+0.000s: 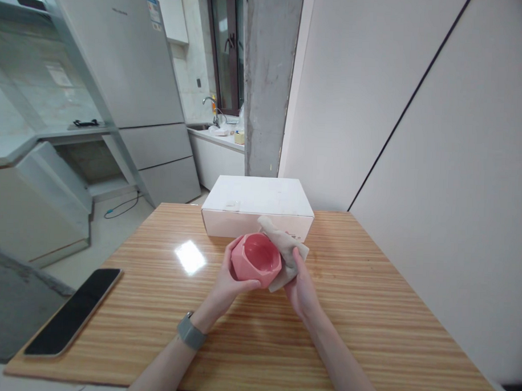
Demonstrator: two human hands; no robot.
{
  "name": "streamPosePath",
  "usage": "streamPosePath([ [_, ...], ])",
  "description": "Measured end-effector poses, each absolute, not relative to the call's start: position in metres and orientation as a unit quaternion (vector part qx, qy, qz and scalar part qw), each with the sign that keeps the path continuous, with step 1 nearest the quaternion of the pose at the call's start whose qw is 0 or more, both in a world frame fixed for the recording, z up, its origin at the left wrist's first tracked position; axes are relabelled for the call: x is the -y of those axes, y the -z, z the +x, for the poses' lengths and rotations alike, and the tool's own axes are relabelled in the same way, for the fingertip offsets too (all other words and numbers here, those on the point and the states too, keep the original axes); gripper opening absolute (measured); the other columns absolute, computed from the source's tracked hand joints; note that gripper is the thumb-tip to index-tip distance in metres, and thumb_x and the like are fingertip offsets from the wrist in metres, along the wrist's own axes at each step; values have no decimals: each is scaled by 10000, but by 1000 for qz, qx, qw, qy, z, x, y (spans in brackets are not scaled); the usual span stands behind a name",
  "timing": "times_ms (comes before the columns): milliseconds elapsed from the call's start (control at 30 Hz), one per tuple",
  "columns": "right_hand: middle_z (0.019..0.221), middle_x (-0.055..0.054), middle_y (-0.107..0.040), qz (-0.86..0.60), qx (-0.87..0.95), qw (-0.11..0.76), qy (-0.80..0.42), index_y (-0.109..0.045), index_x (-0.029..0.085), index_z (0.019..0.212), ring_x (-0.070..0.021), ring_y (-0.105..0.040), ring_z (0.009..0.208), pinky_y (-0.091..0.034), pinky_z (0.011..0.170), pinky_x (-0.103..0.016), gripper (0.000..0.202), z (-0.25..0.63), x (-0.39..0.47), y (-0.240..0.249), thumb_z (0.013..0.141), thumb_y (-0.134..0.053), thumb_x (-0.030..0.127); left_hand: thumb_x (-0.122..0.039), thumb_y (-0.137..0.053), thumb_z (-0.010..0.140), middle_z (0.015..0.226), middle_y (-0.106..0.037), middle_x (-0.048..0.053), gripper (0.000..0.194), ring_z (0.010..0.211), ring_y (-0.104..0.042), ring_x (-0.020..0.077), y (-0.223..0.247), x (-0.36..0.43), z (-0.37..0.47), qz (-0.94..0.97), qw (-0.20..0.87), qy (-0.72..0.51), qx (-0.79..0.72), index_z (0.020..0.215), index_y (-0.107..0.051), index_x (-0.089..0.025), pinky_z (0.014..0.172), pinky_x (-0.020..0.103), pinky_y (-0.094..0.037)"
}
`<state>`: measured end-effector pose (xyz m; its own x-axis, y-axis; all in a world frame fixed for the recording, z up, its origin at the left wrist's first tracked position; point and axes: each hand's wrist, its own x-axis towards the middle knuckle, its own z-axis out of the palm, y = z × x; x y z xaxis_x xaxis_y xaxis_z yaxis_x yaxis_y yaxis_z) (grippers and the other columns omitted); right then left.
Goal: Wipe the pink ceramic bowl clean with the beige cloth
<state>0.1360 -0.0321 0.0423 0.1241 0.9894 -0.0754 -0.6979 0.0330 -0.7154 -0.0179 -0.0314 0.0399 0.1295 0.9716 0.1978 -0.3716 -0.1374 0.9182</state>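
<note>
My left hand [230, 280] is wrapped round a pink faceted bowl [246, 268], thumb along its near side and fingers on its left. The bowl is tilted, so its round hollow faces me. In my right hand [301, 288] is a light grey cloth [288, 254], pinched between thumb and fingers. That cloth lies against the right side of the bowl and sticks up past its rim. Fingers of the right hand behind the cloth are hidden. Both hands are above the wooden table [359, 313].
A white cardboard box [258, 195] stands at the table's far edge, behind the bowl. A black tablet-like slab [75, 311] lies at the left edge. A white wall [394, 183] borders the right side; a fridge [120, 59] stands beyond the table.
</note>
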Motion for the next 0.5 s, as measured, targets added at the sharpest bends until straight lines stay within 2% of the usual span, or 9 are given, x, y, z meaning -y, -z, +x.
streamPosePath([
  [300,1160,-22,-722,-341,222,665,-626,-687,216,1114,-230,-624,1157,-520,974,-340,416,133,32,-37,837,-608,517,-230,-899,430,1404,-496,120,1067,1289,-462,352,-40,31,-18,484,571,-576,-328,1369,-394,-260,1057,477,-395],
  [500,1190,-11,-706,-349,224,662,-624,-694,225,1096,-233,-575,1224,-478,1031,-359,422,128,33,-35,796,-646,519,-248,-901,436,1389,-501,114,1009,1293,-459,344,-36,30,-13,492,502,-607,-370,1329,-430,-253,1056,474,-401],
])
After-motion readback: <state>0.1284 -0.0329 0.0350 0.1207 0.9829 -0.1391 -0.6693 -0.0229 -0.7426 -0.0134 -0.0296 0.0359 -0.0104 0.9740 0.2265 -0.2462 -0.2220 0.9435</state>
